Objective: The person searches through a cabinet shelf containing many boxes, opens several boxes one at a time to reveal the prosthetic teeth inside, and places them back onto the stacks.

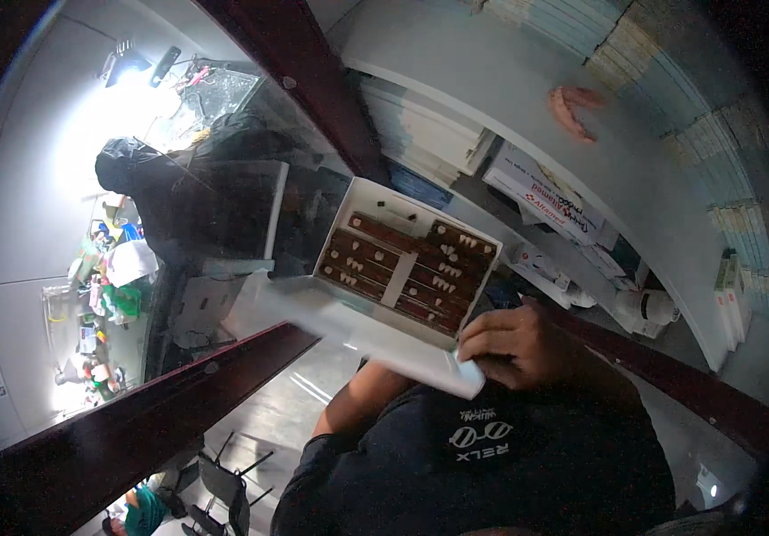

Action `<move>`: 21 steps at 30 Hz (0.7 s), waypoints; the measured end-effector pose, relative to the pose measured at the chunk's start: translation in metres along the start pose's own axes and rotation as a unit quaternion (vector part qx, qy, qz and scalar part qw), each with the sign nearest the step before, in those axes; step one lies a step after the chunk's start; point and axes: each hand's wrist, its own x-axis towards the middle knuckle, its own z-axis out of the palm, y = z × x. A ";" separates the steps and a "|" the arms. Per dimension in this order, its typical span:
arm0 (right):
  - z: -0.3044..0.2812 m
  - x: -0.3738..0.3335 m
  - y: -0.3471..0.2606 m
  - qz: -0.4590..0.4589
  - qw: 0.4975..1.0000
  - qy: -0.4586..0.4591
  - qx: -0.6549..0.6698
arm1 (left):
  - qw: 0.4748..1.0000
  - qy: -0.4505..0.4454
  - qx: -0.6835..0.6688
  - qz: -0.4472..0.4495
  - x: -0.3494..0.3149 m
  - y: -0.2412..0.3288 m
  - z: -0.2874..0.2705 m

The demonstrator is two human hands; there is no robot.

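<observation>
Evidently, the left forearm [359, 402] runs in behind the blurred white lid [384, 347], hiding the left hand, so I cannot tell its grip; the right hand [508, 344] bends its fingers at the near right corner of the open white box [365, 196], clamped or merely resting is unclear. That box, before the chest, should prove light, stiffish card: best held level by opposite walls, since the tooth-like pieces [447, 269] on its brown strips [376, 232] look small, slick and easily spilled. Past its right edge, a grey shelf [492, 67] crowds sideways movement; upward seems roomier.
</observation>
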 end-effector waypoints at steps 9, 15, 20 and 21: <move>-0.002 -0.027 0.012 0.277 0.935 0.211 -0.069 | 0.996 -0.052 -0.002 -0.066 0.018 -0.008 0.055; -0.012 -0.018 -0.009 0.135 0.948 0.211 -0.196 | 0.988 -0.087 0.014 -0.128 0.020 -0.009 0.051; -0.014 -0.016 -0.007 0.086 0.895 0.113 -0.423 | 0.976 -0.143 -0.030 -0.161 0.027 -0.001 0.078; -0.015 -0.016 -0.004 0.085 0.893 0.113 -0.427 | 0.974 -0.140 -0.004 -0.177 0.027 0.003 0.083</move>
